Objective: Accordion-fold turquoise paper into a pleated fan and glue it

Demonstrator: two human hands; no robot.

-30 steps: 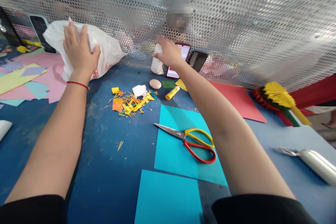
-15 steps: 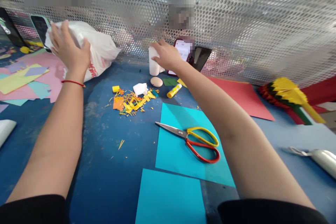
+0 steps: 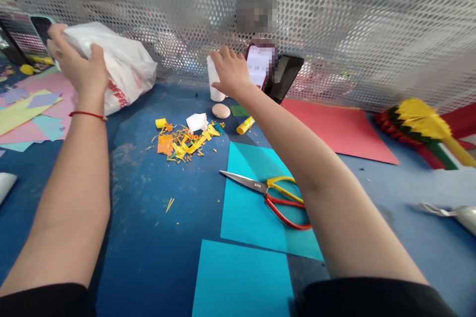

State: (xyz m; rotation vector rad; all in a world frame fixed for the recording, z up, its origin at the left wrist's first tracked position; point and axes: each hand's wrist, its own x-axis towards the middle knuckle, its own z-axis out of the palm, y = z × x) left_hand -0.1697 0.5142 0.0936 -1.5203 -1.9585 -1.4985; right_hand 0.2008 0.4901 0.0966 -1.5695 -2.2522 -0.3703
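Observation:
My left hand (image 3: 80,62) is around the left side of a crumpled white plastic bag (image 3: 121,62) with red print, thumb in front and fingers at its far edge. My right hand (image 3: 231,72) grips a slim white cylinder (image 3: 215,81), perhaps a paper cup or roll, partly hidden under the fingers and tilted slightly. Just in front of it lie a beige egg-shaped object (image 3: 220,111) and a yellow glue stick (image 3: 245,125). Scissors (image 3: 260,188) with one yellow and one red handle rest on a turquoise paper sheet (image 3: 238,213), partly covered by my right forearm.
Yellow and orange paper scraps (image 3: 186,143) lie mid-table beside a crumpled white tissue (image 3: 197,122). A lit phone (image 3: 259,62) and a dark phone (image 3: 286,77) lean on the perforated metal panel (image 3: 186,25). Red paper (image 3: 338,129) and a paper flower (image 3: 422,119) are at right.
My left hand has shifted left, its fingers curling further round the bag's edge. My right hand has come left and lower over the white cylinder, which leans slightly. The whole view has also shifted.

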